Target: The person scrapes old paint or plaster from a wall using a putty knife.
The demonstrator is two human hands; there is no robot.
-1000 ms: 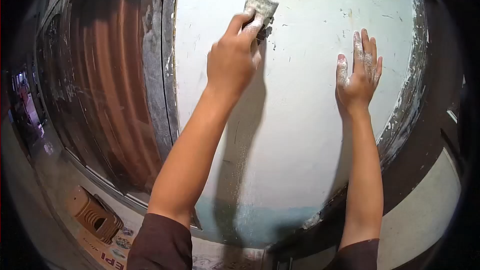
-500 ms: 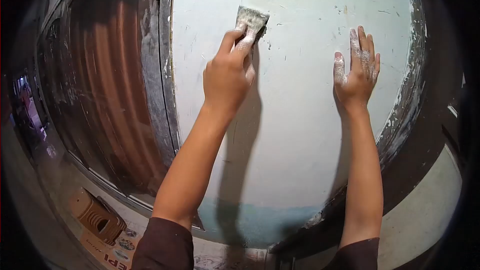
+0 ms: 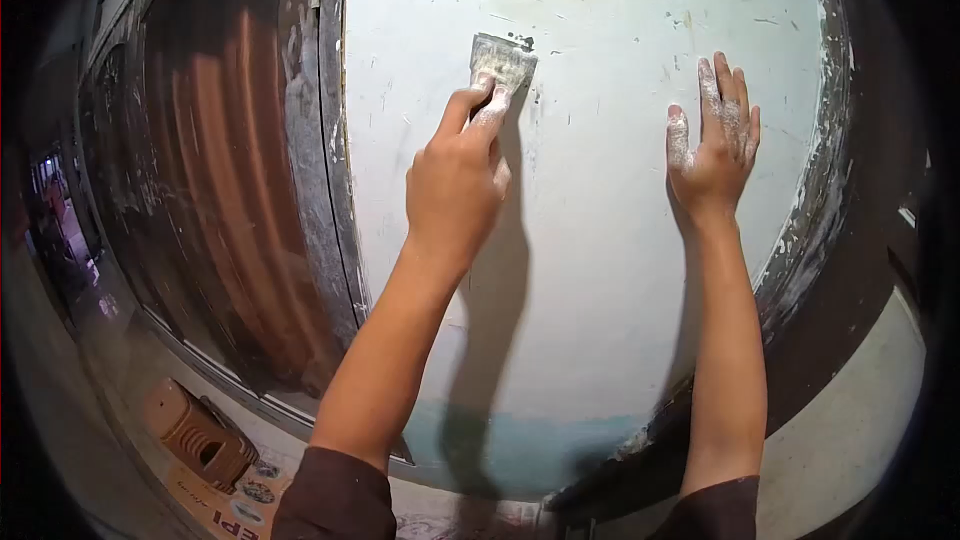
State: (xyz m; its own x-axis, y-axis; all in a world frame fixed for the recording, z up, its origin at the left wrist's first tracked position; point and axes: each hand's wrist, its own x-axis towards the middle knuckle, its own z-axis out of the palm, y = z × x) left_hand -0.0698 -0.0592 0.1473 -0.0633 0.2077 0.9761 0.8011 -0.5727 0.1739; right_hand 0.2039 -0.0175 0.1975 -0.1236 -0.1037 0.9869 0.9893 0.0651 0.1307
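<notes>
My left hand (image 3: 455, 165) grips a putty knife (image 3: 505, 56) with a wide, whitish, smeared blade. The blade lies against a pale wall panel (image 3: 600, 280), its edge pointing up, and the fingers hide its handle. Dark scraped marks (image 3: 523, 41) show right at the blade's edge. To the right, my right hand (image 3: 712, 145) rests on the panel with fingers stretched and white powder on them. It holds nothing. Scratches and small chips dot the upper panel, and a teal band (image 3: 540, 435) runs along its bottom.
On the left stands a dark-framed window or door with a brown curtain (image 3: 225, 180) behind it. Worn dark frame (image 3: 800, 210) with flaking paint borders the panel's right side. Stacked brown stools (image 3: 195, 435) and a printed carton (image 3: 215, 510) are at the lower left.
My left hand and the putty knife have moved slightly down the panel, so dark marks now show above the blade. My right hand has stayed in place.
</notes>
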